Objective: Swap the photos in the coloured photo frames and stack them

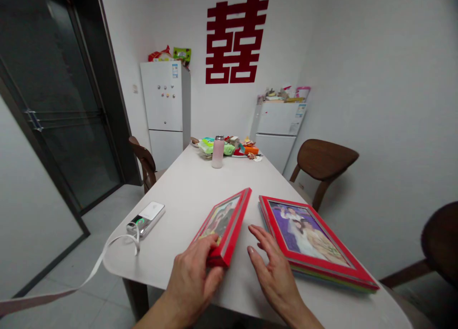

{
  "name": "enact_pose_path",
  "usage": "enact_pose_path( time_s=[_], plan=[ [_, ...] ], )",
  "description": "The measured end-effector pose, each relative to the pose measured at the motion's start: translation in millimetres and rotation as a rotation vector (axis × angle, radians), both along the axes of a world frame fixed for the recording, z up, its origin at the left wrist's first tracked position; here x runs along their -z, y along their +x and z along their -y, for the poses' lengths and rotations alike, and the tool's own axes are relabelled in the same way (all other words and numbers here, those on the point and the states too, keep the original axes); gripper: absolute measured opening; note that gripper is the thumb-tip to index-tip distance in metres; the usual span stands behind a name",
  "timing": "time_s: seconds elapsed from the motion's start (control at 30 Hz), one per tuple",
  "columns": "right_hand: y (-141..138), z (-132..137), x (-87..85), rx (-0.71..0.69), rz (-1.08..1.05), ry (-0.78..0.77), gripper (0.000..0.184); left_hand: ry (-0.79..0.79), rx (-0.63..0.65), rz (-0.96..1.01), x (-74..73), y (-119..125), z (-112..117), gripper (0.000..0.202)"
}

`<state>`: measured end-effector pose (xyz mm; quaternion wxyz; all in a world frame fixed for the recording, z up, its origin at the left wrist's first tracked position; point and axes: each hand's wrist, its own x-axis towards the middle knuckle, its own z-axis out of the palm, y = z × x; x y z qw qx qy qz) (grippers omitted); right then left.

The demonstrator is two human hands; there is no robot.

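My left hand (195,276) grips the near end of a red photo frame (234,224), thumb on its edge and fingers over its face. The frame is tilted, its right side raised off the white table (171,252). Part of its picture is hidden behind my fingers. My right hand (272,271) is open and holds nothing, fingers stretched out between the two frames. To its right lies another red photo frame (272,217) with a wedding picture on a purple ground. It rests on top of something with a green edge.
A power bank (150,217) with a pale strap (96,267) lies at the table's left edge. A pink bottle (218,152) stands farther back before several snack packets (229,149). Wooden chairs (325,159) flank the table; two white fridges (162,97) stand behind.
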<state>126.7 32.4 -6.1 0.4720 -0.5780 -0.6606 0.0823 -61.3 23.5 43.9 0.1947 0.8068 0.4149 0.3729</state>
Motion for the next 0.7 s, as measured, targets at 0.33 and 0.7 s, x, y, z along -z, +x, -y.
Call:
enact_pose_path(
  time_s=[0.33, 0.7],
  plan=[
    [-34, -20, 6.2, -0.177, 0.125, -0.063, 0.038, -0.186, -0.264, 0.504, -6.0, -26, -7, 0.047],
    [-21, -8, 27.0, -0.128, 0.415, -0.148, 0.040, -0.324, -0.239, 0.183, 68.1, -38, 5, 0.046]
  ],
)
